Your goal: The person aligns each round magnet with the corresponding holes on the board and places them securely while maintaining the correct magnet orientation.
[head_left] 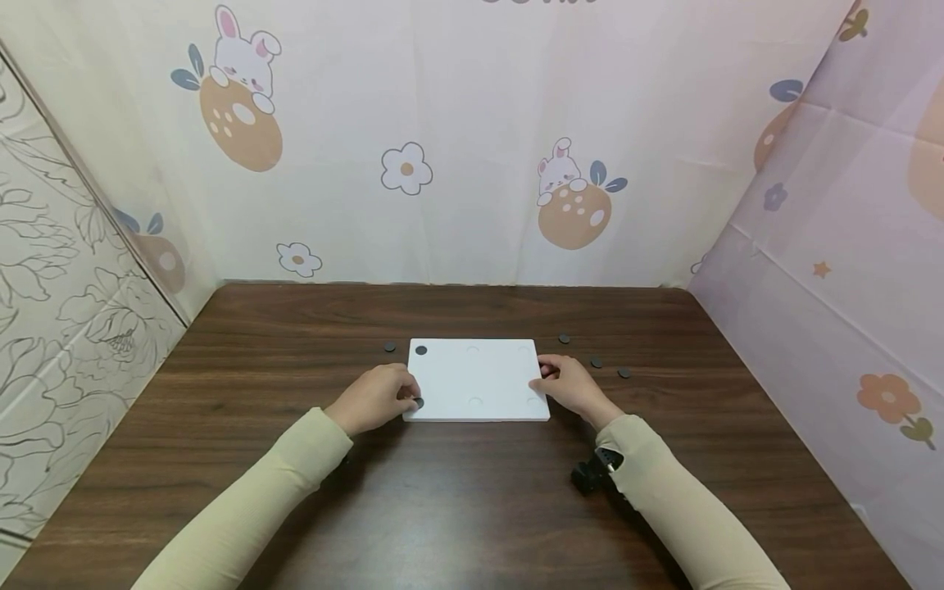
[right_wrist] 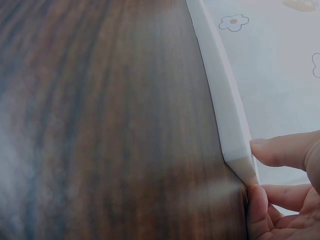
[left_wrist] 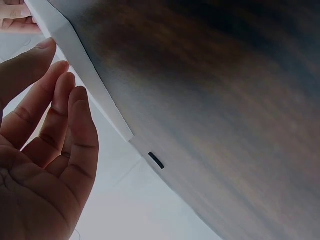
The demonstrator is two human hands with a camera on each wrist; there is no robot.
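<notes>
A white rectangular board (head_left: pixel 475 377) with shallow round recesses lies on the table. One black disc (head_left: pixel 421 350) sits in its far-left corner. At the near-left corner my left hand (head_left: pixel 379 395) has thumb and fingertips at another black disc (head_left: pixel 419 402), pinching it at the board's surface. In the left wrist view the left fingers (left_wrist: pixel 80 117) are bent toward the thumb, and that disc is hidden. My right hand (head_left: pixel 571 385) grips the board's right edge, thumb on top and fingers against the side. The right wrist view shows the thumb (right_wrist: pixel 272 150) at the board's corner.
A loose black disc (head_left: pixel 389 347) lies left of the board. Three more, one of them a far-right disc (head_left: pixel 564 338), lie to its right. The brown wooden table (head_left: pixel 472 500) meets a patterned cloth backdrop (head_left: pixel 472 229) behind and at the sides.
</notes>
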